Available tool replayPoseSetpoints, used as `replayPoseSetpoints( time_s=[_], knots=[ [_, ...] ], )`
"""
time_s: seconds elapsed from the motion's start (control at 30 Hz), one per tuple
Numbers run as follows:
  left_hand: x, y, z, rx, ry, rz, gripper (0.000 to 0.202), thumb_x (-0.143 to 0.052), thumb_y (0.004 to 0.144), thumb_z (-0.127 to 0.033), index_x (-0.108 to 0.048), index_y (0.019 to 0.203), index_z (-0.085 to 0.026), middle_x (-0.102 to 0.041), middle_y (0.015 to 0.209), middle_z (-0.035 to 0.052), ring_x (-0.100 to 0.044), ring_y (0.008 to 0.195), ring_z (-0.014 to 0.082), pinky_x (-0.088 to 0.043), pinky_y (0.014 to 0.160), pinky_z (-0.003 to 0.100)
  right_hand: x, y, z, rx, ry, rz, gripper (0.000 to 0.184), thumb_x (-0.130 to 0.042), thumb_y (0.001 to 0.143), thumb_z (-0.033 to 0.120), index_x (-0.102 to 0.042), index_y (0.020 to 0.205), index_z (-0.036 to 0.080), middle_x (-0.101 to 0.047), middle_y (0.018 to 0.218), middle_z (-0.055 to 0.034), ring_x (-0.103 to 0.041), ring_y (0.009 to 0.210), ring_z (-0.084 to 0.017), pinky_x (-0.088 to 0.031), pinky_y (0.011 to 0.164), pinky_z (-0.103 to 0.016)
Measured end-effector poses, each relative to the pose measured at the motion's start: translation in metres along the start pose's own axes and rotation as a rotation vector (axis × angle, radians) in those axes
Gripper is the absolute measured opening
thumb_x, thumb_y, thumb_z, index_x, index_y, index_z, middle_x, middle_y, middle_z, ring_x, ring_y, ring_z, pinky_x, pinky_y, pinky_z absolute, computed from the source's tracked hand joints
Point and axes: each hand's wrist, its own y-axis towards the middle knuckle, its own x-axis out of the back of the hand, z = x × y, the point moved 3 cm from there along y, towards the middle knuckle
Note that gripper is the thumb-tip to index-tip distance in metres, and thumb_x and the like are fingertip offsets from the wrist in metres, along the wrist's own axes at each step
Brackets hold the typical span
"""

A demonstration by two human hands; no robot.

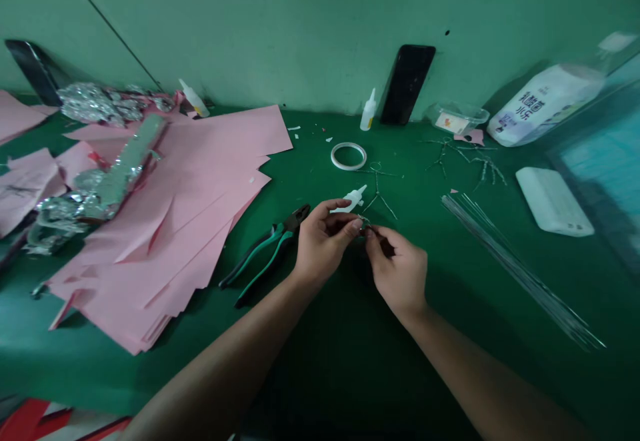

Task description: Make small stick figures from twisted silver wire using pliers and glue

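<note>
My left hand (324, 241) grips a small white glue bottle (351, 200) against its fingers, with the nozzle pointing up and to the right. My right hand (397, 271) pinches a thin twisted wire figure (379, 194) at a joint (364, 223) close to my left fingertips. The figure's thin limbs spread beyond my hands toward the far side. Green-handled pliers (265, 254) lie just left of my left hand. My fingers hide the joint's detail.
Pink paper sheets (165, 208) and crumpled foil (90, 104) cover the left of the green mat (340, 374). A tape roll (349, 156), a glue bottle (369, 111), a black phone (407, 84), wire figures (465, 158), straight wires (520, 268), and a white power bank (554, 201) lie beyond and right.
</note>
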Motion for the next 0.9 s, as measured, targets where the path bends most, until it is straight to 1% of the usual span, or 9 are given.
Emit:
replayPoseSetpoints(
  time_s=[0.13,0.2,0.37,0.43,0.57,0.7,0.77,0.8,0.9],
  knots=[
    [-0.001,-0.001,0.001,0.018,0.04,0.01,0.041,-0.079,0.073,-0.021,-0.061,0.109,-0.016,-0.075,0.088,0.0061,-0.071,0.082,0.0165,-0.055,0.075,0.026,-0.003,0.0,-0.002,-0.049,0.007,0.008,0.022,-0.057,0.091,0.028,-0.073,0.099,0.016,-0.077,0.082,-0.0068,-0.071,0.067,-0.017,-0.055,0.06,-0.026],
    [-0.002,-0.001,0.002,0.018,0.046,0.007,0.041,-0.078,0.074,-0.021,-0.061,0.11,-0.017,-0.075,0.091,0.0069,-0.071,0.083,0.0166,-0.055,0.074,0.026,-0.004,0.0,-0.002,-0.063,0.006,0.013,0.023,-0.057,0.091,0.029,-0.073,0.099,0.015,-0.077,0.082,-0.0075,-0.071,0.067,-0.017,-0.054,0.059,-0.026],
    [-0.002,-0.001,-0.001,0.022,0.061,-0.042,0.038,-0.08,0.072,-0.022,-0.062,0.105,-0.016,-0.076,0.079,0.0049,-0.069,0.067,0.0146,-0.054,0.063,0.025,-0.005,0.001,0.0,-0.093,-0.004,0.068,0.023,-0.054,0.092,0.03,-0.071,0.094,0.014,-0.071,0.068,-0.0053,-0.064,0.056,-0.016,-0.049,0.055,-0.028],
    [-0.001,0.0,0.0,0.043,0.013,-0.041,0.041,-0.081,0.07,-0.021,-0.062,0.106,-0.016,-0.075,0.077,0.0045,-0.069,0.067,0.0147,-0.054,0.065,0.025,-0.004,0.001,0.002,-0.086,-0.003,0.088,0.023,-0.052,0.092,0.03,-0.07,0.093,0.014,-0.069,0.067,-0.0048,-0.062,0.056,-0.015,-0.047,0.055,-0.028],
    [0.001,0.003,0.004,0.128,-0.191,-0.026,0.043,-0.083,0.066,-0.021,-0.06,0.102,-0.015,-0.075,0.075,0.0042,-0.07,0.073,0.0163,-0.052,0.069,0.027,-0.002,0.0,0.004,-0.079,0.056,0.128,0.021,-0.05,0.093,0.029,-0.066,0.091,0.015,-0.065,0.07,-0.0041,-0.058,0.06,-0.014,-0.044,0.055,-0.027],
    [0.0,0.004,0.009,0.2,-0.348,0.01,0.045,-0.085,0.063,-0.02,-0.058,0.099,-0.016,-0.072,0.071,0.0029,-0.069,0.071,0.0161,-0.05,0.067,0.027,-0.006,0.0,0.001,-0.193,0.36,0.277,0.018,-0.049,0.093,0.026,-0.059,0.08,0.018,-0.055,0.064,0.0019,-0.047,0.053,-0.009,-0.037,0.048,-0.023],
    [-0.002,0.004,0.01,0.23,-0.409,0.023,0.043,-0.085,0.063,-0.019,-0.059,0.097,-0.015,-0.071,0.069,0.0027,-0.067,0.067,0.0149,-0.05,0.065,0.026,-0.008,0.001,0.0,-0.23,0.522,0.331,0.017,-0.05,0.092,0.027,-0.058,0.08,0.019,-0.051,0.063,0.0036,-0.044,0.051,-0.008,-0.036,0.045,-0.022],
    [-0.002,0.004,0.01,0.24,-0.429,0.027,0.041,-0.084,0.064,-0.019,-0.059,0.096,-0.015,-0.071,0.069,0.0028,-0.066,0.065,0.0142,-0.05,0.064,0.026,-0.009,0.002,0.0,-0.227,0.552,0.334,0.016,-0.051,0.092,0.027,-0.058,0.081,0.019,-0.052,0.064,0.0037,-0.045,0.051,-0.008,-0.036,0.045,-0.022],
    [-0.003,0.003,0.011,0.259,-0.449,0.046,0.037,-0.082,0.067,-0.02,-0.061,0.096,-0.016,-0.07,0.076,0.0034,-0.063,0.062,0.0133,-0.049,0.058,0.026,-0.006,0.004,-0.001,-0.123,0.413,0.279,0.014,-0.052,0.092,0.026,-0.062,0.087,0.017,-0.06,0.069,0.0008,-0.051,0.053,-0.009,-0.042,0.049,-0.023]
  ],
)
